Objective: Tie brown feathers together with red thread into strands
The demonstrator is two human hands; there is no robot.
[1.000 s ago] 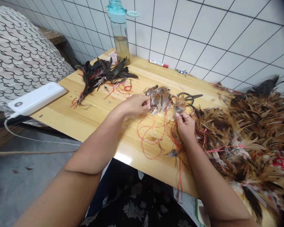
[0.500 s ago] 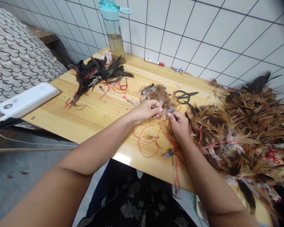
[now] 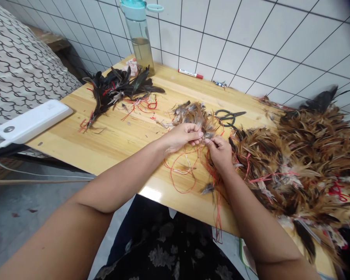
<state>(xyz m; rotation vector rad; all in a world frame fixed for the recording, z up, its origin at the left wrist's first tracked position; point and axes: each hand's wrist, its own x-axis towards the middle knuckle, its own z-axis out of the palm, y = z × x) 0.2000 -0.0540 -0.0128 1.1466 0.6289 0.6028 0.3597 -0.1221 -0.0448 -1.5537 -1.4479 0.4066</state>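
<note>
My left hand (image 3: 189, 136) is closed in a pinch just in front of a small pile of brown and grey feathers (image 3: 192, 114). Close to its right, my right hand (image 3: 220, 149) pinches too, thumb against the bent fingers. Whatever lies between the fingertips is too small to make out. Fluffy grey feather tips show right behind both hands. Thin red string (image 3: 182, 192) loops over the table below the hands, with a short white strand (image 3: 181, 172) among it. More red string hangs over the front edge under my right forearm.
Black-handled scissors (image 3: 229, 118) lie behind my right hand. A large heap of brown feathers (image 3: 303, 155) covers the right side. Black feathers (image 3: 111, 89), a water bottle (image 3: 142, 50), a red-capped marker (image 3: 190, 73) and a white power bank (image 3: 33, 120) are on the wooden table (image 3: 119, 136).
My left hand has shifted slightly right, so the fingertips of both hands are nearer each other. Both hands stay pinched; the feather piles and string look much the same.
</note>
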